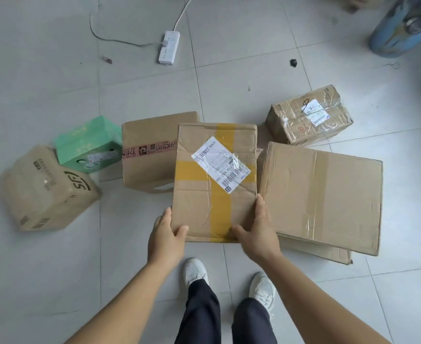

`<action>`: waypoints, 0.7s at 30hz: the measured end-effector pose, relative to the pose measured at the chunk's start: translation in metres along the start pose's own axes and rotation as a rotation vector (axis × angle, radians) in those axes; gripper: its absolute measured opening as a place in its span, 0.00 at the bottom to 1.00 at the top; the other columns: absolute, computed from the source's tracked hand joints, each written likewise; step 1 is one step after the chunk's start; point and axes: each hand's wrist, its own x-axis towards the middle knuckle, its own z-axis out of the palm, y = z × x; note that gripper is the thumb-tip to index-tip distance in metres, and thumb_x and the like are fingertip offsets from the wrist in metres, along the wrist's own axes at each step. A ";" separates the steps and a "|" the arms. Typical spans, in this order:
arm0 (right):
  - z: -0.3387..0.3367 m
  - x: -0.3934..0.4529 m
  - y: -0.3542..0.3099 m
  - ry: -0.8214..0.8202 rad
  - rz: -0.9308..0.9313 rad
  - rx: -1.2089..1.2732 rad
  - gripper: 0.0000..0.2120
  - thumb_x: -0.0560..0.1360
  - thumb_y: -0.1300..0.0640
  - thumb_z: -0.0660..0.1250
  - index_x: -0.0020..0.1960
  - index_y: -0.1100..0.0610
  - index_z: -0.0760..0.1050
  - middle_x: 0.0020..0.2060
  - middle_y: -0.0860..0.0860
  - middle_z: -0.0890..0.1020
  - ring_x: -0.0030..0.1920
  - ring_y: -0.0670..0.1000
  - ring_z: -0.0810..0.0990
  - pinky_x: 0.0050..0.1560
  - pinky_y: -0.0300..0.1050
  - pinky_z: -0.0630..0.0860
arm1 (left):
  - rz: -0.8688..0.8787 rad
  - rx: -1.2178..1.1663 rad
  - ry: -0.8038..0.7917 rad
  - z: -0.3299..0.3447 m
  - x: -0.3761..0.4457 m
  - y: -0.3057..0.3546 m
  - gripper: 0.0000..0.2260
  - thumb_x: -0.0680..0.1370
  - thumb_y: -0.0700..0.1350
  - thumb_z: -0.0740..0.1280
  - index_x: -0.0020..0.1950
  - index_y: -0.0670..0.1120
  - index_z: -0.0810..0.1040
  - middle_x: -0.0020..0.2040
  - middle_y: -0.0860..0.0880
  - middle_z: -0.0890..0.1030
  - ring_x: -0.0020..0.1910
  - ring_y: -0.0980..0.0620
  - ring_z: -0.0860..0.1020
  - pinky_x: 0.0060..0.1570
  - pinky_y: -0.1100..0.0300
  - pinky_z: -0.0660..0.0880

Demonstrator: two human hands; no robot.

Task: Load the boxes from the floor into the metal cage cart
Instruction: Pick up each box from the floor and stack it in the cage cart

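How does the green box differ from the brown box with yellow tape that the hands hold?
The green printed cardboard box lies on the floor untouched; the brown cardboard box with yellow tape is gripped by the left hand and right hand. The green box looks smaller. Both carry a white label.

— What sort of place is it?
— A storeroom or parcel-sorting room: a bare pale tiled floor [43, 70], taped cardboard boxes [321, 192] with shipping labels [220, 163] lying about, and a power strip [169, 47] trailing its cord.
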 end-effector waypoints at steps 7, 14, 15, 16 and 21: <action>0.046 -0.023 0.026 -0.223 -0.003 -0.133 0.45 0.75 0.56 0.69 0.80 0.50 0.41 0.78 0.45 0.54 0.71 0.51 0.67 0.64 0.46 0.69 | -0.171 -0.061 0.018 0.031 -0.035 -0.089 0.23 0.78 0.44 0.65 0.72 0.45 0.67 0.63 0.46 0.74 0.58 0.46 0.75 0.54 0.55 0.72; 0.098 0.012 0.069 -0.347 0.069 -0.271 0.44 0.75 0.57 0.68 0.80 0.52 0.42 0.76 0.49 0.57 0.69 0.53 0.69 0.61 0.44 0.70 | -0.260 -0.052 -0.072 0.083 -0.006 -0.149 0.15 0.76 0.43 0.65 0.63 0.46 0.73 0.56 0.46 0.78 0.48 0.48 0.75 0.44 0.58 0.67; 0.107 0.020 0.075 -0.361 0.084 -0.284 0.45 0.75 0.58 0.68 0.80 0.52 0.42 0.77 0.48 0.57 0.69 0.54 0.69 0.62 0.44 0.69 | -0.268 -0.047 -0.082 0.089 0.001 -0.158 0.15 0.76 0.44 0.64 0.63 0.46 0.73 0.56 0.47 0.79 0.48 0.48 0.76 0.44 0.58 0.67; 0.116 0.028 0.080 -0.371 0.094 -0.300 0.45 0.75 0.57 0.68 0.80 0.51 0.42 0.77 0.48 0.56 0.69 0.54 0.69 0.61 0.43 0.69 | -0.276 -0.044 -0.090 0.095 0.009 -0.167 0.16 0.76 0.44 0.64 0.63 0.46 0.73 0.57 0.47 0.79 0.50 0.47 0.76 0.45 0.58 0.68; 0.161 0.065 0.107 -0.415 0.109 -0.356 0.45 0.75 0.58 0.68 0.80 0.50 0.41 0.76 0.49 0.58 0.69 0.55 0.70 0.62 0.45 0.70 | -0.335 -0.012 -0.124 0.125 0.049 -0.207 0.23 0.77 0.46 0.63 0.72 0.46 0.68 0.66 0.46 0.75 0.61 0.45 0.75 0.57 0.54 0.71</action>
